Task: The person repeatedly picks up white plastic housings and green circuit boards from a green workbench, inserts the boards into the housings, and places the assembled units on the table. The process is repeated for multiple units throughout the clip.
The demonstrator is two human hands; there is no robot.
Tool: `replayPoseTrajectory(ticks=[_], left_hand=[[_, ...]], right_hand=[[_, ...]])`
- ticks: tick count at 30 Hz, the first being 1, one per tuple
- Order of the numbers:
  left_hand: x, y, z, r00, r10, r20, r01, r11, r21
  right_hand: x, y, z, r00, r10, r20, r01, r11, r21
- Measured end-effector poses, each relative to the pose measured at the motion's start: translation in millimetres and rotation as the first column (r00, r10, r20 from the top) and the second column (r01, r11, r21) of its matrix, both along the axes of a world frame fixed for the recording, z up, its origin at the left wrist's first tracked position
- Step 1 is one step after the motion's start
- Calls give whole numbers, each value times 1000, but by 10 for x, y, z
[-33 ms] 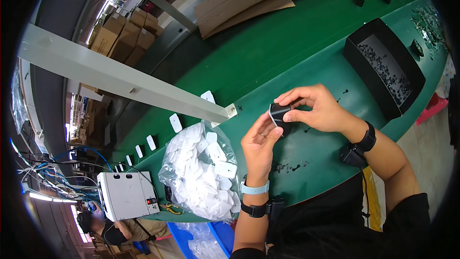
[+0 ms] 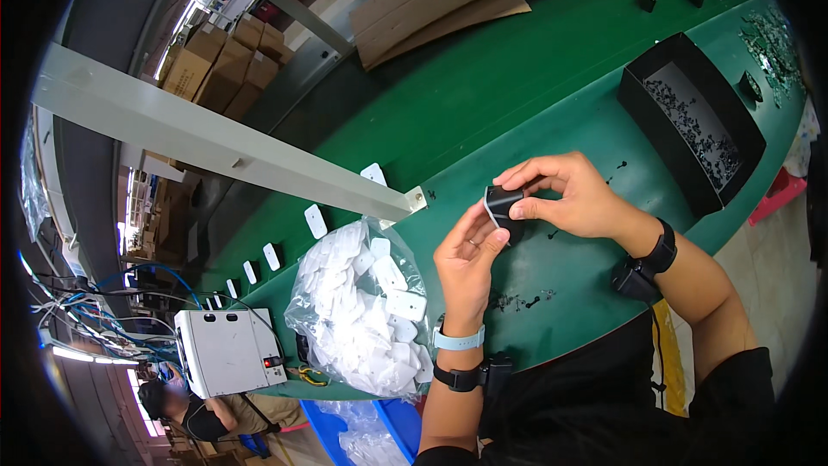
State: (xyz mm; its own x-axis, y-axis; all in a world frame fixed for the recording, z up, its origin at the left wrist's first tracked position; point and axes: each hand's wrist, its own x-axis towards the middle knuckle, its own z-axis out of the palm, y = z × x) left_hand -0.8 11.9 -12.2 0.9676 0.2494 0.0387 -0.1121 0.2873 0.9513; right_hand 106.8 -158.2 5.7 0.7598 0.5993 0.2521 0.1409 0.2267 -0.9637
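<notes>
Above the green table [image 2: 552,328], both hands meet on a small black plastic case [image 2: 504,201] with a white cover plate [image 2: 492,215] along its left side. My right hand [image 2: 573,196] pinches the case between thumb and fingers from the right. Closed from the left, my left hand [image 2: 467,246] grips the white plate against the case. Whether the plate is fully seated cannot be seen. To the left of my left hand lies a clear plastic bag [image 2: 332,293] full of white plates. Tiny black parts [image 2: 517,300] are scattered below the hands.
A black tray [image 2: 636,102] of small black parts stands at right, near loose pieces [image 2: 770,39]. White plates [image 2: 316,221] and black cases [image 2: 647,1] line a green belt [image 2: 457,103]. A metal post [image 2: 233,138], a white machine [image 2: 226,349], pliers [image 2: 309,374] and a person [image 2: 203,414] are left.
</notes>
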Motion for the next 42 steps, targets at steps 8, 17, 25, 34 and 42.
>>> replayPoseTrajectory(ticks=[8,17,25,34,42], left_hand=[[15,2,-33,1000,10,16,-10,1000,-2],[12,26,-44,1000,-12,1,12,1000,0],[2,22,-51,1000,-3,-21,4,999,49],[-17,28,-43,1000,-5,22,3,997,80],[-6,12,-12,1000,-8,11,7,997,77]], right_hand=[[-8,17,-14,999,-19,-31,19,1000,-5],[-7,24,-41,1000,-18,-17,18,1000,8],[-6,6,-57,1000,5,11,-5,1000,-14],[-3,13,-37,998,32,-53,-30,999,25],[-9,27,-77,991,-23,131,25,1000,-13]])
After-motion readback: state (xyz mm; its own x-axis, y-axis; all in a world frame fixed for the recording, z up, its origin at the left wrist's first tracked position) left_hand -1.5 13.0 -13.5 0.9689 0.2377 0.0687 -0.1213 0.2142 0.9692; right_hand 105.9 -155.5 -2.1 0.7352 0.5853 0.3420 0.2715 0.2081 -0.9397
